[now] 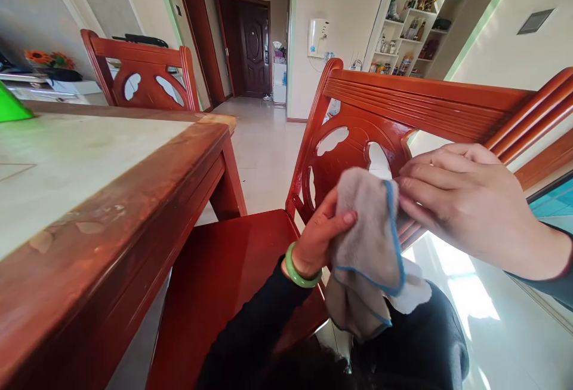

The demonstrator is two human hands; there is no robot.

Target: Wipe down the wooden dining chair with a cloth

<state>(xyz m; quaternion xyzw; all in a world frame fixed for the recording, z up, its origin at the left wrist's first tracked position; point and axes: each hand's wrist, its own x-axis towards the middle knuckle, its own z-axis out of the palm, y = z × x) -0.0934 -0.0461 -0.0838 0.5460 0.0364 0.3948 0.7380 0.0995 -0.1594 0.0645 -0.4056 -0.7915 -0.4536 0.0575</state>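
Note:
A grey-beige cleaning cloth (367, 229) with blue edging hangs in loose folds in front of the red wooden chair (430, 100). My left hand (316, 238), wearing a green bangle (295, 270), grips it with the thumb across the front. At the cloth's right edge is my right hand (461, 193), its fingers bent and drawn together against the thumb, pinching the border; the fingertips are partly hidden and slightly blurred. Behind both hands rises the chair's carved backrest. The chair's seat (228, 270) lies below my left forearm. A white piece (412, 294) shows under the cloth, its kind unclear.
A wooden table (134, 181) with a pale top runs along the left, its corner close to the chair seat. Another chair (143, 73) stands beyond it. A green object (11, 103) sits on the tabletop. Shelves (403, 25) and a dark door (255, 46) are farther back.

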